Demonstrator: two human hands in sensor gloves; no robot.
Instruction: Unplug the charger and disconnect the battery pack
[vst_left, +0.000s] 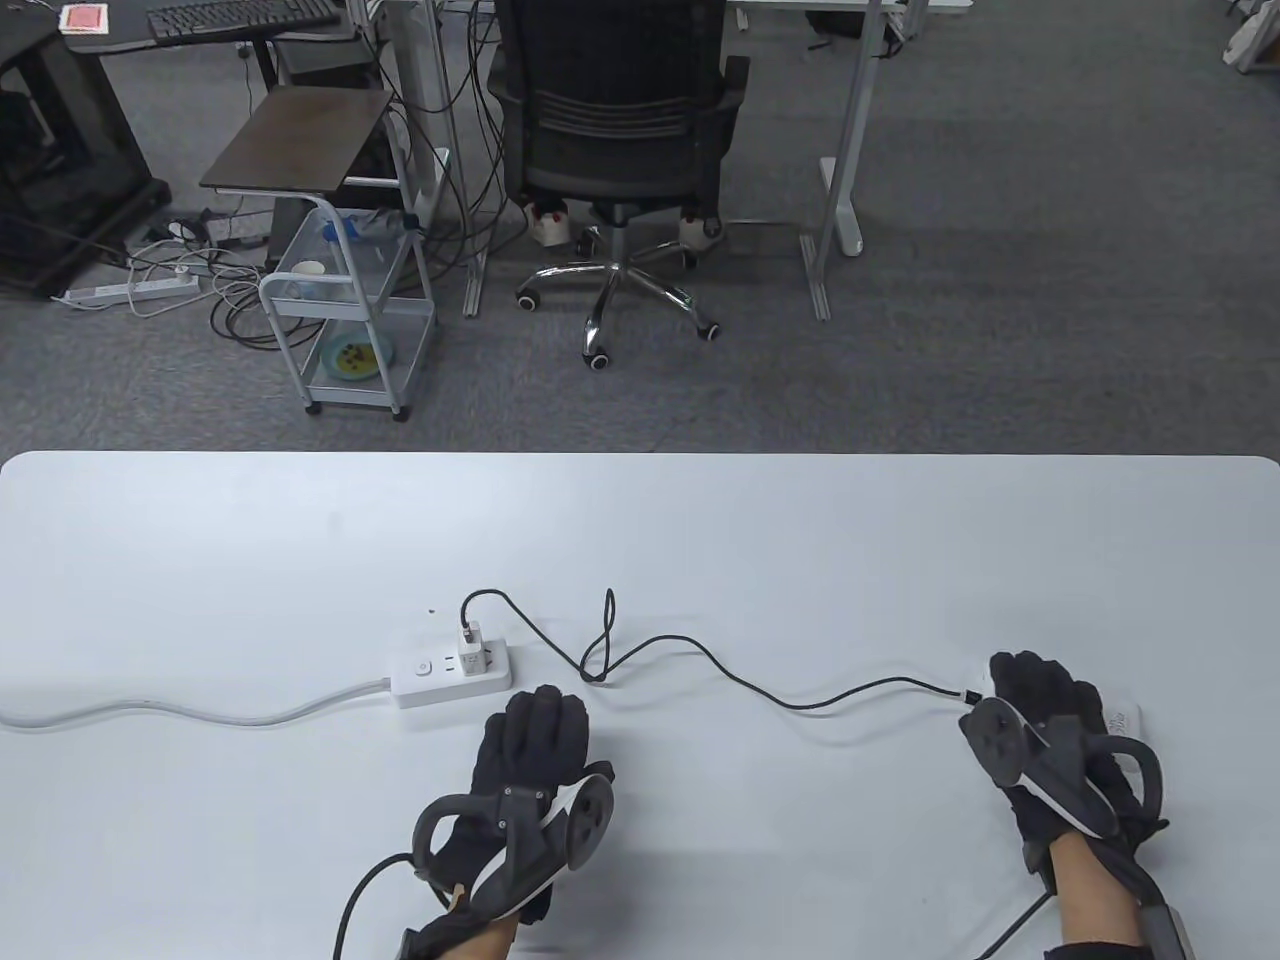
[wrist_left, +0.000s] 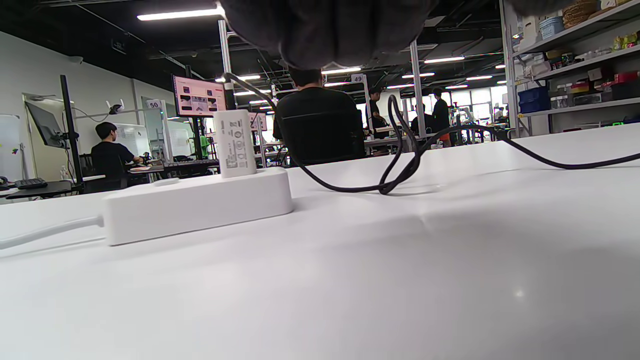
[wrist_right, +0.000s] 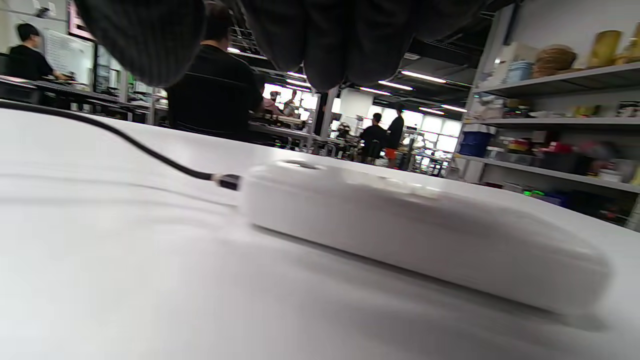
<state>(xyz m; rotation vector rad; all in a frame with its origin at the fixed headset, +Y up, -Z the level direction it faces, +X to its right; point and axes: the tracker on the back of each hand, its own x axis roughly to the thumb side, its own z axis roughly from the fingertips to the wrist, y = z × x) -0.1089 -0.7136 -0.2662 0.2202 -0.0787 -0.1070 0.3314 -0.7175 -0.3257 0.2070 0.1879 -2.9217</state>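
A white charger (vst_left: 472, 640) stands plugged into a white power strip (vst_left: 450, 677) at the table's middle left. A black cable (vst_left: 760, 690) runs from it to a white battery pack (vst_left: 1125, 718) at the right, where its plug (wrist_right: 227, 181) sits in the pack's end (wrist_right: 425, 235). My left hand (vst_left: 540, 715) lies open on the table just in front of the strip, touching nothing; the charger (wrist_left: 234, 144) and strip (wrist_left: 200, 205) stand ahead of it. My right hand (vst_left: 1035, 685) is open over the battery pack, its fingers (wrist_right: 325, 45) above the pack, not gripping it.
The strip's grey cord (vst_left: 180, 710) runs off the table's left edge. The black cable makes a loop (vst_left: 600, 640) right of the strip. Beyond the table's far edge stand an office chair (vst_left: 620, 130) and a small cart (vst_left: 340, 310).
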